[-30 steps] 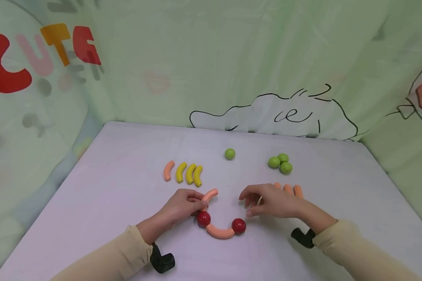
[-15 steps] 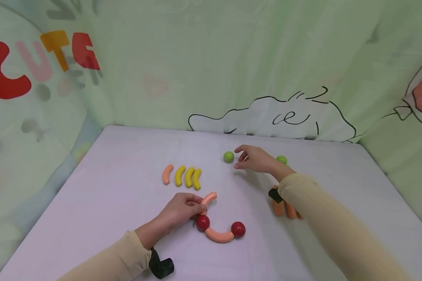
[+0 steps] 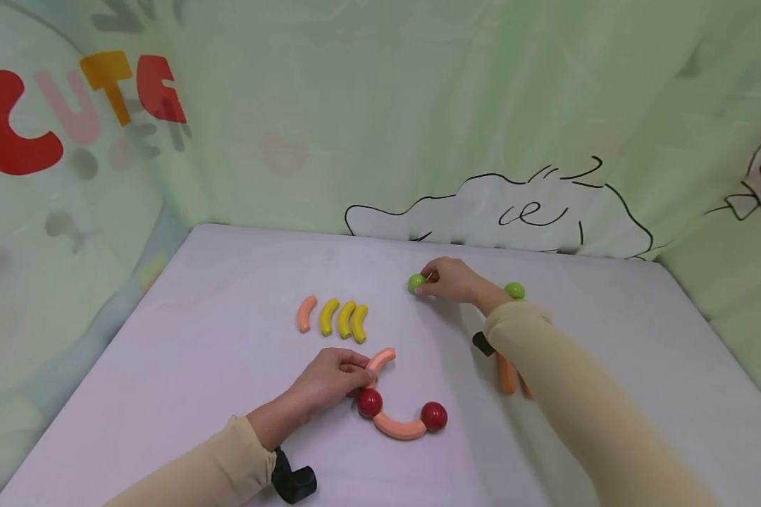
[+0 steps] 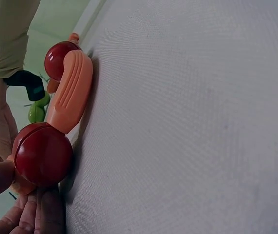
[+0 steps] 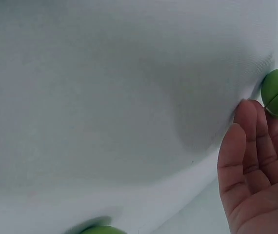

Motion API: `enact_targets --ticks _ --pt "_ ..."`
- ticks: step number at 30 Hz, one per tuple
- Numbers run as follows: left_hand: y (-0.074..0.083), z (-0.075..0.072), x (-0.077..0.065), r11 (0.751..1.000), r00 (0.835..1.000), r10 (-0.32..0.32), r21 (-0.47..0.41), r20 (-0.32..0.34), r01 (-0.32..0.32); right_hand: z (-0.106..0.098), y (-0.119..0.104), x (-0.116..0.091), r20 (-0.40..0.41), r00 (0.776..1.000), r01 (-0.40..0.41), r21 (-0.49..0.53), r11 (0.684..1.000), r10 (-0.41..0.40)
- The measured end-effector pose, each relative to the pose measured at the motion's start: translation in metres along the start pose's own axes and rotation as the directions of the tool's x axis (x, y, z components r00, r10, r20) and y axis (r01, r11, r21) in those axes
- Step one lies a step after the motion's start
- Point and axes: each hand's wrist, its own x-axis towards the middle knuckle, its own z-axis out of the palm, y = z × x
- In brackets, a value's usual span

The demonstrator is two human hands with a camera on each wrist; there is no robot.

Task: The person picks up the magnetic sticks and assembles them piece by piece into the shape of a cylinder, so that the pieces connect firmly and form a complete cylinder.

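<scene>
My left hand (image 3: pixel 330 380) pinches a curved salmon-pink piece (image 3: pixel 384 355) between thumb and fingers. The lower end of that piece meets a red ball (image 3: pixel 370 403), large and close in the left wrist view. From this ball a second curved pink piece (image 3: pixel 401 429) runs to another red ball (image 3: pixel 434 416), forming a curved chain on the table. Farther back, my right hand (image 3: pixel 454 279) pinches a green ball (image 3: pixel 415 283) at the table surface. In the right wrist view the grooved green ball (image 5: pixel 276 92) sits at the right edge, by the fingertips.
Left of centre lie a single pink curved piece (image 3: pixel 306 313) and a row of yellow curved pieces (image 3: pixel 329 317). Behind the right forearm shows another green ball (image 3: pixel 515 289). Orange pieces (image 3: pixel 506 374) are partly covered by the right sleeve. A printed curtain (image 3: pixel 380 127) stands behind the table.
My right hand has moved from beside the chain to the back of the table and taken hold of the lone green ball. My left hand keeps its grip on the pink piece.
</scene>
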Motion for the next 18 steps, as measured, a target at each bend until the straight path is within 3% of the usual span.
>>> enact_targets --ticks 10,18 --pt "0.001 0.001 -0.002 1.000 1.000 0.003 0.003 -0.001 -0.003 0.009 -0.001 -0.036 0.081 0.996 0.033 0.016 0.999 -0.034" --pt "0.003 0.002 0.000 1.000 1.000 -0.006 0.030 -0.015 0.007 0.025 -0.008 -0.077 0.134 0.981 0.128 0.088 0.988 -0.139"
